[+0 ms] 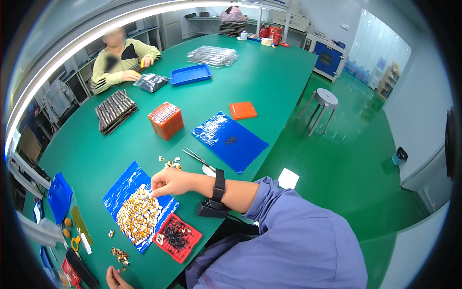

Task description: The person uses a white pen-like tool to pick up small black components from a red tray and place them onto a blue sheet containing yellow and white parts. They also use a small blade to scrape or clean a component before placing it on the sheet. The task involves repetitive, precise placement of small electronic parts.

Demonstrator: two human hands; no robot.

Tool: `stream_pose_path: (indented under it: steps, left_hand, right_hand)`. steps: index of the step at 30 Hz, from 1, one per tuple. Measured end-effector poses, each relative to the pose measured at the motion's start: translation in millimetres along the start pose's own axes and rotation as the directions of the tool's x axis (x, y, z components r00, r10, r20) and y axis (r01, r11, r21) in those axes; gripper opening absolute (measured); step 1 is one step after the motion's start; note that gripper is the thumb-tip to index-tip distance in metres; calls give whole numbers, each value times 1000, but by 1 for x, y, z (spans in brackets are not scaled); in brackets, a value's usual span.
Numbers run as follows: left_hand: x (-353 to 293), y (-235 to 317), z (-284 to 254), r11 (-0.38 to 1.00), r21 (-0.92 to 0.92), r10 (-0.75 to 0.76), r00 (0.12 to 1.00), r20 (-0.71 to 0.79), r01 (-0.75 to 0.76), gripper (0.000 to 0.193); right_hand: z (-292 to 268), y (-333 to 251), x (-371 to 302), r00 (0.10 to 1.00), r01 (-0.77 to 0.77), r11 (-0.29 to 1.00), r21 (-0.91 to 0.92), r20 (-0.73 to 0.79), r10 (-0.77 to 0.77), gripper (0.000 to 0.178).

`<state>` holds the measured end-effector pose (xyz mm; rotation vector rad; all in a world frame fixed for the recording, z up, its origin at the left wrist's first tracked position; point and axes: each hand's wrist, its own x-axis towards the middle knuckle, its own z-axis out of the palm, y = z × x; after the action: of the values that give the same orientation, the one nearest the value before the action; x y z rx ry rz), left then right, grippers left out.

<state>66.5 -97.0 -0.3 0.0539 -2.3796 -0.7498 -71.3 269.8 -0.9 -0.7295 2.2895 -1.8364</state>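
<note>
I am reaching my right hand [169, 183] across the blue sheet [120, 188], its fingers pinching a small white component [144, 195] just above the heap of parts [139, 216]. My left hand [115, 278] is resting open, farther off at the table's near edge.

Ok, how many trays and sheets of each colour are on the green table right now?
Blue plastic sheets: 2, the other under the small parts.
Blue tray: 1
Orange flat tray: 1
Orange block rack: 1
Red grid tray: 1
Total: 6
</note>
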Motion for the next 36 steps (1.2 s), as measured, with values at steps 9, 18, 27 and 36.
stream_pose_path:
  steps: [9,18,27,36]
  left_hand:
    - [-1,9,3,927,-344,-56,962,268,150,19]
    - [23,89,32,639,-585,-51,787,615,499,14]
    - [47,104,64,340,-671,171,658,733,659,12]
    - [39,89,100,-136,-584,221,599,769,800,5]
  right_hand:
    - [11,-34,0,995,25,997,68,93,-31,17]
    - [17,-42,4,988,67,995,79,135,-77,21]
    - [9,-43,-6,955,-24,999,-25,296,30,21]
    - [12,-40,-9,955,-63,998,25,292,53,21]
